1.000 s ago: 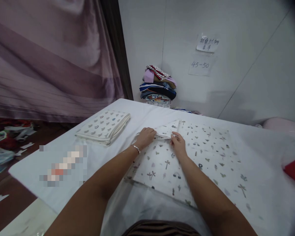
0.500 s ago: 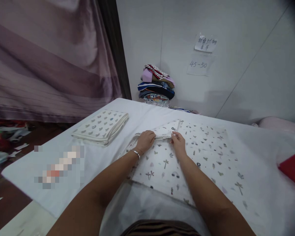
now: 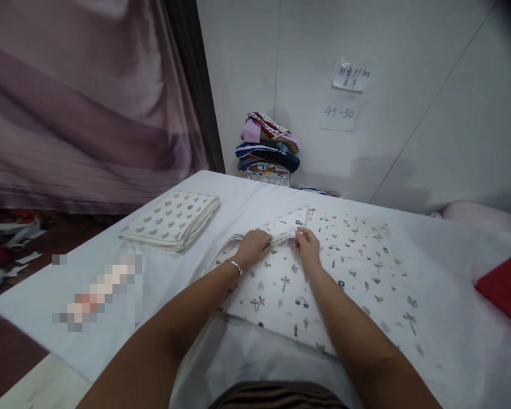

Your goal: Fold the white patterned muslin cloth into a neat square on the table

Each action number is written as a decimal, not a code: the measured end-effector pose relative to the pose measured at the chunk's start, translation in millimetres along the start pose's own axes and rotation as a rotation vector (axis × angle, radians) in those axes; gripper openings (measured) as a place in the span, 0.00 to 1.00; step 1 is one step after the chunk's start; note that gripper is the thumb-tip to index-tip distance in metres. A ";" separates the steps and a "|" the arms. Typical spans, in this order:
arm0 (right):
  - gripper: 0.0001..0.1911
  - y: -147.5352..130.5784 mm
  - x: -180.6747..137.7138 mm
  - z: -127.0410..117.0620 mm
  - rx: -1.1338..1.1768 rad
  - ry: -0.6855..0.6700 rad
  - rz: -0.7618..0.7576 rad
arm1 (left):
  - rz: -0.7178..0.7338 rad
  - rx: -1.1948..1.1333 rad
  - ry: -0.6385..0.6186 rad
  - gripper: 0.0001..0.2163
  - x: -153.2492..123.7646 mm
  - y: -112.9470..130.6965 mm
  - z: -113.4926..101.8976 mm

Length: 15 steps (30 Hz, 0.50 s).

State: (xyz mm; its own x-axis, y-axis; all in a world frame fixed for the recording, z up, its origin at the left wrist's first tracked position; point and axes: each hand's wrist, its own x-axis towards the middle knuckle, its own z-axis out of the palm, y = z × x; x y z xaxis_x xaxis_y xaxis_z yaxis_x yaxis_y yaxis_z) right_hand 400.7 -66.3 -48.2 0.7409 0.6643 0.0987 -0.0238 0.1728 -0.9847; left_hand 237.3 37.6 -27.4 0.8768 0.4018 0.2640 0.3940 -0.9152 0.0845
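Observation:
A white cloth (image 3: 276,289) printed with palm trees, leaves and small shapes lies partly folded in front of me. My left hand (image 3: 254,248), with a bracelet at the wrist, is closed around the gathered layers of its folded edge. Just to the right, my right hand (image 3: 308,247) pinches the same edge between thumb and fingers. A raised flap of the cloth stands behind both hands, and a single spread part stretches off to the right. The palms and some fingertips are hidden.
At the left of the white-covered table (image 3: 238,199) lies a folded cloth (image 3: 172,218) with grey cloud-like prints. A stack of folded textiles (image 3: 268,150) stands by the wall, under paper signs (image 3: 351,76). Something red (image 3: 505,287) is at the right edge; a curtain (image 3: 89,102) hangs left.
Both hands keep hold of the cloth's edge, and the layers between them bow slightly. The whole view has shifted a little, so things appear slightly farther left.

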 end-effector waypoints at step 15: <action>0.18 -5.3 0.9 -3.1 0.049 0.030 0.027 | -0.048 0.049 0.000 0.10 4.5 7.0 6.3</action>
State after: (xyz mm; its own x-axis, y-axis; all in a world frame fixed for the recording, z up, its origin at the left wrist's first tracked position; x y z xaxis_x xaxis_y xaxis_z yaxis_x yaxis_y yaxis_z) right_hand 403.6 -68.9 -43.4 0.7592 0.6474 0.0671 -0.0762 0.1908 -0.9787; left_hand 245.8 33.2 -31.7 0.8568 0.4448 0.2609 0.4484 -0.8925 0.0493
